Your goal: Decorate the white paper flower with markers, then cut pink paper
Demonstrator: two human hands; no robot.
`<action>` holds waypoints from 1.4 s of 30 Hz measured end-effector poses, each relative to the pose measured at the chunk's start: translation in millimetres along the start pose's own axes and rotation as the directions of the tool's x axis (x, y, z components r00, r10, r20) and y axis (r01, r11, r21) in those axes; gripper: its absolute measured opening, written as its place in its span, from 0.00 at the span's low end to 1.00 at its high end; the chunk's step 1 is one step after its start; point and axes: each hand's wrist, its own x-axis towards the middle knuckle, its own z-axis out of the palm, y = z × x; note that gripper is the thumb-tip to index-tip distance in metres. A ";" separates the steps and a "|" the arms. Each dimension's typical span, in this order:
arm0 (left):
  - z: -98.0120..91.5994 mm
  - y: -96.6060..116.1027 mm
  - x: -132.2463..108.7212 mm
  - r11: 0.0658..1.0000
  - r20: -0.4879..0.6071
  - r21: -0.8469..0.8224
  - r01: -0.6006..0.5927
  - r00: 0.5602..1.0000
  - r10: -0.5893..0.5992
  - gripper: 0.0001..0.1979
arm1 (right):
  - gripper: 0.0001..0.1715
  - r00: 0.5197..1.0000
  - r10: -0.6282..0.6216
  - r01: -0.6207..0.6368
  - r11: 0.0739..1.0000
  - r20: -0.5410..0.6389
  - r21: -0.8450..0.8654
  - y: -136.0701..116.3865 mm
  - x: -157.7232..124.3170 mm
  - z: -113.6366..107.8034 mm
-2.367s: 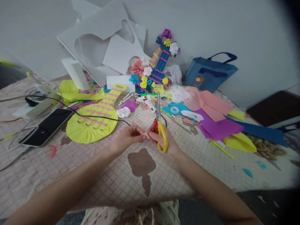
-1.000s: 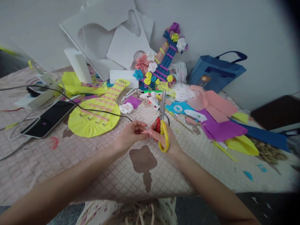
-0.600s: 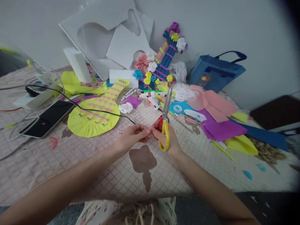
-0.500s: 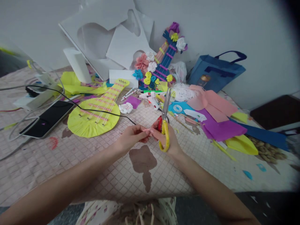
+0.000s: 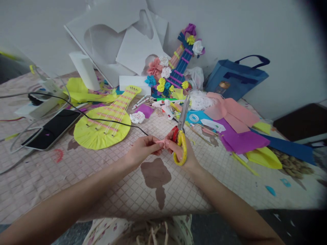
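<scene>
Between my fingertips is a small strip of pink crepe paper (image 5: 161,141), pinched from both sides. My left hand (image 5: 144,148) is closed on its left end. My right hand (image 5: 186,153) pinches the other end with thumb and finger while also holding scissors (image 5: 182,144) with yellow and red handles, blades pointing up and away. To the left lies a yellow paper-covered guitar shape (image 5: 103,131) with pink bands and strings. A crumpled white paper flower (image 5: 137,117) sits close by it.
A phone (image 5: 52,129), power strip (image 5: 38,107) and cables lie left. A glue gun (image 5: 167,109), purple paper (image 5: 240,139) and pink paper (image 5: 237,114) lie beyond my right hand. A blue decorated guitar (image 5: 182,64), white boards (image 5: 138,51) and blue bag (image 5: 235,80) stand at the back.
The scissors in my right hand have tilted slightly to the right. A little more of the pink strip shows between my fingers. My left hand stays almost in place.
</scene>
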 end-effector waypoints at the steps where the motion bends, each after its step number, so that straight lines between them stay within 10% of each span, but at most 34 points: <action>1: -0.1 -0.4 0.0 1.000 0.000 -0.004 -0.001 1.000 0.001 0.14 | 0.11 1.000 0.001 -0.002 1.000 0.003 0.003 -0.2 -0.2 0.0; 42: 6.8 -3.4 -5.6 0.992 -0.020 -0.117 -0.040 0.999 0.038 0.12 | 0.13 0.991 -0.089 0.080 0.992 -0.098 -0.093 -1.9 -0.7 -1.5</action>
